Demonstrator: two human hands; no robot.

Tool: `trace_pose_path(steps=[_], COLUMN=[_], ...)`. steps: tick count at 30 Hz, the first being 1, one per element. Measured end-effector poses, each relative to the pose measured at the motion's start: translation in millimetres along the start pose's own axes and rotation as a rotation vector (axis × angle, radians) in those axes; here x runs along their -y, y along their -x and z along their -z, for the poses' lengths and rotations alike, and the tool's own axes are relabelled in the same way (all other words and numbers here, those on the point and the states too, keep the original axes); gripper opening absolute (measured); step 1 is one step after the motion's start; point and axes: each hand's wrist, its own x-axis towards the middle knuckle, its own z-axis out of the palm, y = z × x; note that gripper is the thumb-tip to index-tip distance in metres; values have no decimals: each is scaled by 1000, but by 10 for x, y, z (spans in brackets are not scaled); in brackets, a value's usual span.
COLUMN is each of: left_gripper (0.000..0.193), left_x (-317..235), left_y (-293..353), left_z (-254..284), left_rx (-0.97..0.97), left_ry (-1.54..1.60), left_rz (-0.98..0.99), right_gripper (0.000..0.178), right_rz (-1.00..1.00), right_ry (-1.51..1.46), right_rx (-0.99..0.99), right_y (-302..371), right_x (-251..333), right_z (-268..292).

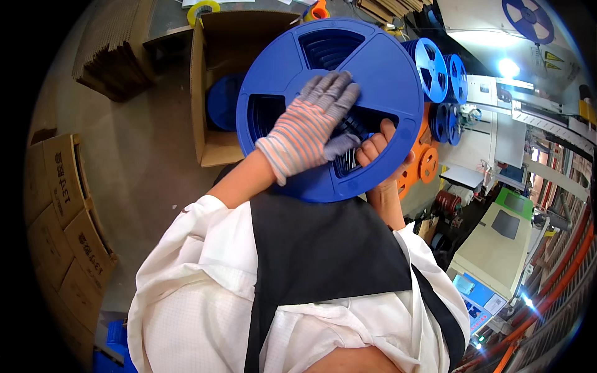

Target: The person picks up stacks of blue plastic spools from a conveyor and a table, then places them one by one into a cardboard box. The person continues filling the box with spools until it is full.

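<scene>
A large blue plastic reel (387,69) faces me in front of my black apron, and more blue layers show through its cut-out windows, like a stack of reels. My left hand (311,127), in a grey and orange striped glove, lies flat across the reel's face with its fingers stretched out. At the lower right, my bare right hand (378,149) has its fingers curled through a window and round the rim. Left of the stack stands an open cardboard box (198,115), with another blue reel (222,102) inside, partly hidden.
Flattened cardboard (112,62) is stacked at the upper left, and closed cartons (62,217) at the left. Blue reels (430,68) and orange reels (428,163) stand to the right, before a beige and green machine (494,248). Yellow tape (202,9) lies behind the box.
</scene>
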Motion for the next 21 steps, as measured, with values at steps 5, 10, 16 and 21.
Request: trace_pose_path(steps=[5, 10, 16, 21], left_gripper=[48, 44, 97, 74], left_x=[923, 730, 512, 513], left_y=[765, 625, 343, 638], left_z=[-314, -66, -151, 305], left_rx=[-150, -115, 87, -302], left_ry=[7, 314, 916, 1739], left_rz=[624, 740, 829, 796], right_gripper=[39, 36, 48, 55], right_rz=[95, 68, -89, -30], right_ry=[8, 83, 453, 522], right_rx=[-97, -205, -612, -666], right_y=[94, 37, -219, -268], right_x=[17, -19, -210, -206], right_z=[36, 16, -402, -503])
